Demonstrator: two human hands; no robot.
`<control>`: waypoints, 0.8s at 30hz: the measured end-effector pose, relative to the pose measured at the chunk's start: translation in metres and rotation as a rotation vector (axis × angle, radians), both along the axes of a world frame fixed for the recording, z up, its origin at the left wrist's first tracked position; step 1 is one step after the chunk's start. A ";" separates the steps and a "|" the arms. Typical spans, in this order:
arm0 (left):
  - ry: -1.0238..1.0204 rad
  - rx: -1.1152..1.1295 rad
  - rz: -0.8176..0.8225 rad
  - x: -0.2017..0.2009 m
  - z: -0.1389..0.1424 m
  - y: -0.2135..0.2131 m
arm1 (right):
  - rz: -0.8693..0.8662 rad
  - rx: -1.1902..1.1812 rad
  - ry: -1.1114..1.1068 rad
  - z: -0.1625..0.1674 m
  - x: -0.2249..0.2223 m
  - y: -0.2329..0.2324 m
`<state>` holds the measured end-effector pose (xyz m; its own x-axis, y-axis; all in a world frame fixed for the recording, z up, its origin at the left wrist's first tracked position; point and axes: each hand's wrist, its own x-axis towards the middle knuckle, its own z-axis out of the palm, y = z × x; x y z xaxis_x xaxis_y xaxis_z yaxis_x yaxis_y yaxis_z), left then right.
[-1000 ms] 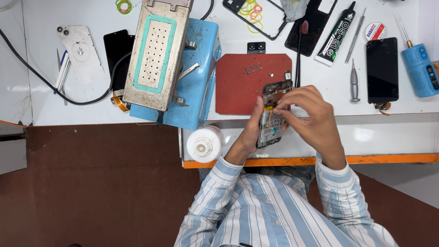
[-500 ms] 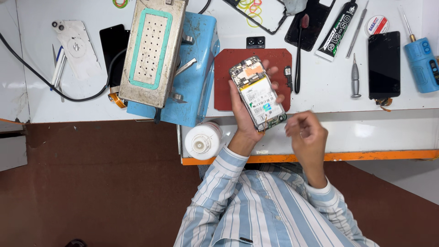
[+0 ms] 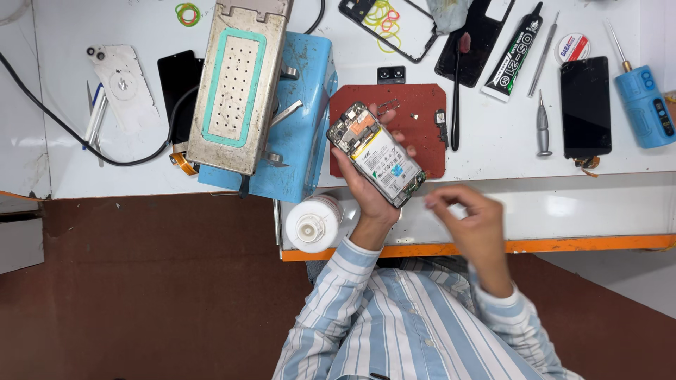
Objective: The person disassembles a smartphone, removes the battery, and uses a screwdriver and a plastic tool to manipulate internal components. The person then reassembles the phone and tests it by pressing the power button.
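Observation:
My left hand [image 3: 366, 193] grips an opened phone [image 3: 380, 156] from below, tilted, with its white battery and circuit board facing up. The phone hovers over the lower edge of a red work mat [image 3: 422, 119] on the white bench. My right hand [image 3: 472, 218] is blurred, just right of the phone's lower end and not touching it. Its fingers are pinched together, and I see nothing between them. Small loose parts lie on the mat above the phone.
A blue machine [image 3: 303, 105] with a perforated metal plate [image 3: 236, 84] stands on the left. A white bottle [image 3: 313, 224] sits at the orange bench edge [image 3: 598, 243]. On the right lie a black brush [image 3: 458, 91], glue tube [image 3: 514, 53], screwdriver [image 3: 543, 127], dark screen [image 3: 584, 105] and blue tool [image 3: 642, 105].
My left hand turned the phone from edge-on to face-up and lifted it over the mat. My right hand came off the phone and drew back to the right.

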<state>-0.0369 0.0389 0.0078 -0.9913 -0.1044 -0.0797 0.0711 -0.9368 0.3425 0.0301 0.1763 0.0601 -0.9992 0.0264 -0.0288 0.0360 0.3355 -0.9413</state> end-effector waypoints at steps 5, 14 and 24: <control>-0.049 -0.152 -0.065 0.013 0.000 -0.013 | -0.107 0.402 0.243 0.013 -0.065 0.023; -0.112 -0.098 -0.181 0.010 0.014 -0.023 | 0.102 0.531 0.264 0.010 -0.148 0.005; -0.024 -0.190 -0.336 0.011 0.011 -0.026 | 0.005 0.269 0.377 0.021 -0.074 -0.008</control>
<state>-0.0263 0.0126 0.0192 -0.9709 0.2105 -0.1140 -0.2390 -0.8263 0.5099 -0.0443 0.1681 0.0812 -0.9387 -0.0214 0.3441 -0.2944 0.5692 -0.7677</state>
